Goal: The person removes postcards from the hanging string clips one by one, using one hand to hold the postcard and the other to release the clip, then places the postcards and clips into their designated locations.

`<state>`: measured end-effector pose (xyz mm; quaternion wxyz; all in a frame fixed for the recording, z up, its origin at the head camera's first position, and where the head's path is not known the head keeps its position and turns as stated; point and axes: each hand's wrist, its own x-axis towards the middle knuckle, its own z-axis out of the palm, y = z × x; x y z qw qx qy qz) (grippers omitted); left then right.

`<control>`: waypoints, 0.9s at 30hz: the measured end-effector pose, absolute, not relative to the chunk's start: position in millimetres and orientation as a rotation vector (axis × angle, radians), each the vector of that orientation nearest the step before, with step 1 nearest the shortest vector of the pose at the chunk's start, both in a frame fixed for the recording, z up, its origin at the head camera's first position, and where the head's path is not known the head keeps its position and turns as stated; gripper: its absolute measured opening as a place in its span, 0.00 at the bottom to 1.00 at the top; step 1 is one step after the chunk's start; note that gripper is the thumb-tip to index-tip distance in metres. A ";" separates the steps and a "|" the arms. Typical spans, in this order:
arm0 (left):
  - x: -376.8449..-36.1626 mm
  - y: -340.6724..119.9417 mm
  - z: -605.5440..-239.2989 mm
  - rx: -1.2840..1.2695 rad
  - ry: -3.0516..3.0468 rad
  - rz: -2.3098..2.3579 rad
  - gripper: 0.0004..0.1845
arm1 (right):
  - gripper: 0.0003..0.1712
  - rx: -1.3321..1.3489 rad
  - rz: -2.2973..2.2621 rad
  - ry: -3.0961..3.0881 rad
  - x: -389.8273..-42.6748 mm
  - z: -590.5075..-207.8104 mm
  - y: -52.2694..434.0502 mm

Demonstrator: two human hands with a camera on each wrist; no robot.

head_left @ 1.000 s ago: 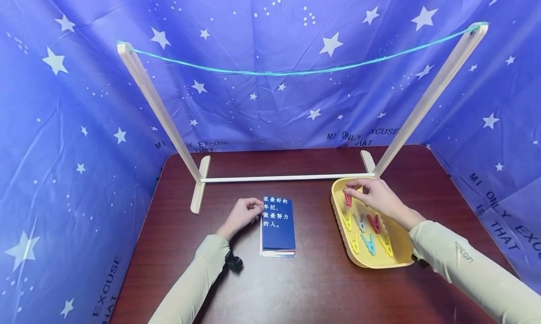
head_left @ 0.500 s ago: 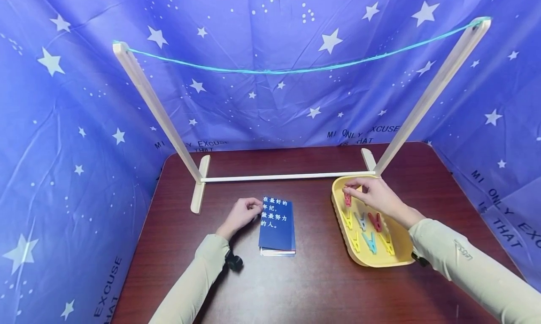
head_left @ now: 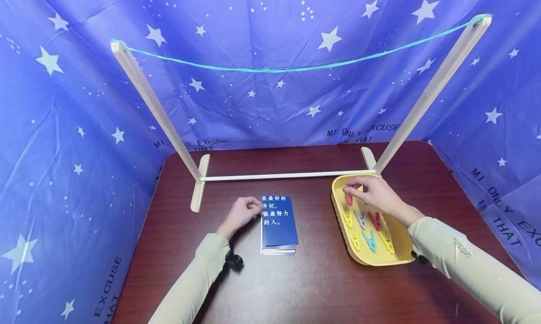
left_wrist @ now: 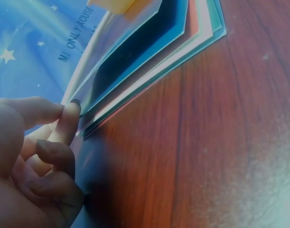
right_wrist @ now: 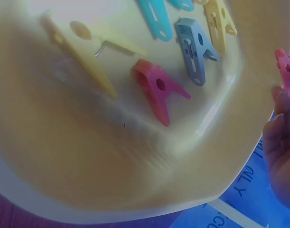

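My left hand [head_left: 257, 209] pinches the near-left corner of a blue card with white Chinese print [head_left: 279, 223], the top of a small stack of coloured cards [left_wrist: 182, 42] on the table. In the left wrist view my fingertips [left_wrist: 69, 114] lift that top card's edge off the stack. My right hand [head_left: 349, 189] is over the far end of a yellow tray [head_left: 382, 263] and pinches a red clothespin [head_left: 348, 198]. The right wrist view shows this peg [right_wrist: 284, 64] at my fingertips [right_wrist: 277, 118].
Several loose pegs lie in the tray [right_wrist: 88, 156]: red [right_wrist: 159, 88], grey-blue [right_wrist: 194, 47], yellow [right_wrist: 88, 52], teal [right_wrist: 154, 16]. A wooden frame [head_left: 287, 176] with a teal string [head_left: 296, 68] stands at the back of the dark wooden table [head_left: 304, 286]. Blue star-print cloth [head_left: 67, 127] surrounds it.
The top blue card has swung on the stack, its near end now skewed to the right. My right hand stays on the red clothespin in the same place.
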<state>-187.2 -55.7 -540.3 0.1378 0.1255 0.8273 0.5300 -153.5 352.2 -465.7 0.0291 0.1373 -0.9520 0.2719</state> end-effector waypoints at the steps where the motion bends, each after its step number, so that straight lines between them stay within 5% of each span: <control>1: -187.5 -56.0 -540.1 0.373 2.399 1.525 0.05 | 0.12 0.424 0.829 -2.942 -154.0 -466.2 352.3; 27: -188.9 -55.7 -539.3 0.342 2.449 1.411 0.05 | 0.14 0.316 0.758 -3.156 -171.3 -476.9 349.0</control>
